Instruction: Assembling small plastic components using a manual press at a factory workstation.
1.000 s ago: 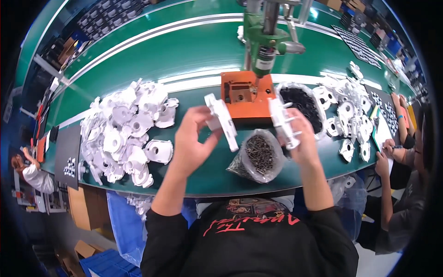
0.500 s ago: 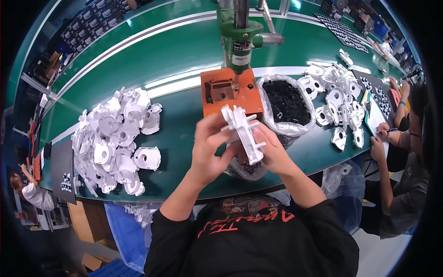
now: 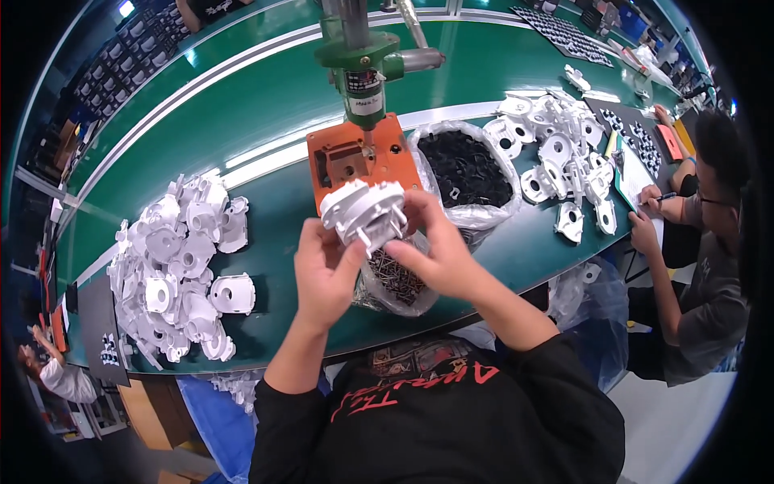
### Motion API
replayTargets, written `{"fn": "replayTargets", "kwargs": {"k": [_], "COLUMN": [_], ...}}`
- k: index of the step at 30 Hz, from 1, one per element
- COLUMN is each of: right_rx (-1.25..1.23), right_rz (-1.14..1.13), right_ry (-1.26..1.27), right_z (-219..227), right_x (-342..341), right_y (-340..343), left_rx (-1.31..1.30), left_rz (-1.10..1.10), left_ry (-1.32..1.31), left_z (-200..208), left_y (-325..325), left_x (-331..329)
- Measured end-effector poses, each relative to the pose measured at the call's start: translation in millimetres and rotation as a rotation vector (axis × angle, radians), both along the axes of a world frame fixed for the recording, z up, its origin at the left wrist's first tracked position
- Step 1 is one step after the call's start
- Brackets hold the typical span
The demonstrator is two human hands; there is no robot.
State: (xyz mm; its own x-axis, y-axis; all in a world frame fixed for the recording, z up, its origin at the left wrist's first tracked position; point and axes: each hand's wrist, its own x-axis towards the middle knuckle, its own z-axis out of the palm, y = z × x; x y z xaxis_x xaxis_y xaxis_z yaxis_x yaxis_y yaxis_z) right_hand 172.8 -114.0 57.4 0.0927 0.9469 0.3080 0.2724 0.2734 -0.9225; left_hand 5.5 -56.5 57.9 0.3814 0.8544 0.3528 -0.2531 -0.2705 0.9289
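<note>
Between my two hands is a white plastic housing [image 3: 367,214] with posts and a round opening, held tilted in the air. My left hand [image 3: 324,274] grips its left side, the thumb in front. My right hand [image 3: 435,250] grips the right side, with its thumb at the lower edge. Just beyond the housing stands an orange fixture block [image 3: 403,161] under a green press [image 3: 363,81]. Below my hands sits a clear bag of metal screws [image 3: 397,278], partly covered by my right hand.
White housings [image 3: 189,258] lie heaped at left, with another pile of white housings [image 3: 556,153] at right. A bag of black parts [image 3: 465,173] stands beside the fixture. At far right, a person [image 3: 685,242] holds a pen over paper. Black trays of small parts [image 3: 564,36] lie behind.
The housing has turned from edge-on to show its posts and round opening. My view has shifted right, so the bench appears further left, and the screw bag shows more.
</note>
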Motion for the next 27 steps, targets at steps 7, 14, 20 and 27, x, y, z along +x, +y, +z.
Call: {"fn": "replayTargets", "kwargs": {"k": [7,14,20,27], "right_rx": [0.039,-0.021,-0.233,-0.283], "right_rz": [-0.549,-0.533,-0.437,-0.374], "right_ry": [-0.504,-0.72,-0.872,-0.809], "right_z": [-15.5,-16.7,-28.0,-19.5], "right_x": [98.2,113.2,124.0,122.5], "right_y": [-3.5,-14.6,-17.5,-15.6], "left_rx": [0.738,0.997,0.899,0.995], "left_rz": [0.215,0.246,0.135,0.117], "left_ry": [0.789,0.995,0.943,0.891], "left_z": [3.4,-25.3,-29.0,-30.9], "left_y": [81.8,112.2,114.6,116.6], "left_x": [6.6,29.6,29.9,27.1]}}
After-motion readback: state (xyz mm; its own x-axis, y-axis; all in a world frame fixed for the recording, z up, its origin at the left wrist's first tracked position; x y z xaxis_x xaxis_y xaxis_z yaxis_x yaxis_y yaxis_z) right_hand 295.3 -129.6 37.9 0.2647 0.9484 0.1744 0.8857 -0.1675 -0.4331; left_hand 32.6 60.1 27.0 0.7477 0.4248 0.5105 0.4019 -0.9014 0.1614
